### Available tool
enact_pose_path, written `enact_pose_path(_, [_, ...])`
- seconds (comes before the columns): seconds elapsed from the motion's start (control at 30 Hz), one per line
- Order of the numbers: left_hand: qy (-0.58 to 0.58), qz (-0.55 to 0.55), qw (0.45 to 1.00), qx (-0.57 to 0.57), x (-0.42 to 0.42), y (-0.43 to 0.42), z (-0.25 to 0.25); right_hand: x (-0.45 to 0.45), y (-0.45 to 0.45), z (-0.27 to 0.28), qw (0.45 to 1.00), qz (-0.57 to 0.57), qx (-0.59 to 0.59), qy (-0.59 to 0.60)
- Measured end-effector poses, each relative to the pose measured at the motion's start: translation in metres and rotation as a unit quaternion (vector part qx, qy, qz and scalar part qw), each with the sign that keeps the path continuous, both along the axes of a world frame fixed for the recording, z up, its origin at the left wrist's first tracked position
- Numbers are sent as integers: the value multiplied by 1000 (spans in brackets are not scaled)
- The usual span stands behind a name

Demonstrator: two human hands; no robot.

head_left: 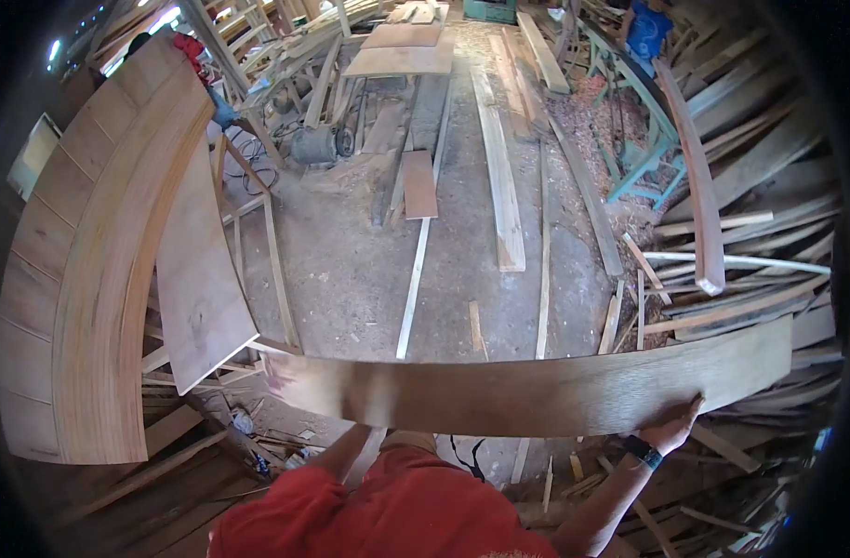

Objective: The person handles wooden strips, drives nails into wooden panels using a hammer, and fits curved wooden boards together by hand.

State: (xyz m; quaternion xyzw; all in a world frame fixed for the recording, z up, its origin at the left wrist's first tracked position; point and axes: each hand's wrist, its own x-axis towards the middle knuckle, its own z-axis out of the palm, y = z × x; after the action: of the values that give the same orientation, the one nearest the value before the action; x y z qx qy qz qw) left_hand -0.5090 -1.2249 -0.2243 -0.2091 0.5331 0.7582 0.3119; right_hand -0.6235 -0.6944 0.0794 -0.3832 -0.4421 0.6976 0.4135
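A long, wide wooden board (527,395) lies crosswise in front of my red shirt, its left end near a pale plywood sheet (197,270). My right hand (671,430) is on the board's near edge toward its right end, with the thumb showing on its face and the other fingers hidden. A dark watch is on that wrist. My left forearm (343,448) reaches to the near edge left of the middle; the left hand itself is hidden behind the board.
Large panelled woodwork (99,251) stands at the left. Planks lie on the floor ahead, near a motor (323,144). A long beam (690,177) rests by a teal metal stand (648,158). Stacked timber fills the right. A person in blue (648,33) is at the upper right.
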Motion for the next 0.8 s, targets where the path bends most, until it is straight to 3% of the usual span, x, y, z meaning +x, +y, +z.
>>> enact_pose_path(0.07, [80, -283, 933, -207, 9, -4, 20, -44, -9, 7, 985, 110, -83, 107])
enact_pose_path(0.13, [144, -433, 866, -203, -7, -15, 78, -81, -36, 22, 988, 131, -57, 61])
enact_pose_path(0.23, [169, -469, 862, -93, -57, -39, 174, -137, -53, 17, 980, 180, -49, 72])
enact_pose_path(0.27, [189, -379, 898, -117, -69, -44, 166, -152, -63, 21, 981, 182, -50, 50])
enact_pose_path(0.3, [214, -288, 923, -139, -81, -49, 159, -171, -64, 9, 971, 213, -30, 102])
enact_pose_path(0.33, [211, -151, 946, -196, -106, -42, 175, -187, -71, 8, 971, 215, -29, 103])
enact_pose_path(0.37, [211, -150, 946, -197, -130, -34, 182, -204, -80, 7, 962, 245, -56, 110])
enact_pose_path(0.4, [324, -80, 876, -347, -153, -22, 188, -220, -90, 8, 951, 275, -82, 115])
enact_pose_path(0.43, [423, -6, 767, -483, -173, -11, 189, -234, -109, 17, 954, 271, -68, 113])
enact_pose_path(0.47, [324, 3, 887, -330, -186, -3, 170, -254, -113, 17, 953, 272, -69, 113])
enact_pose_path(0.53, [200, -151, 884, -394, -216, 8, 176, -289, -121, 17, 948, 300, -66, 83])
enact_pose_path(0.8, [250, -25, 861, -442, -341, 22, 172, -479, -114, -31, 898, 409, -137, 93])
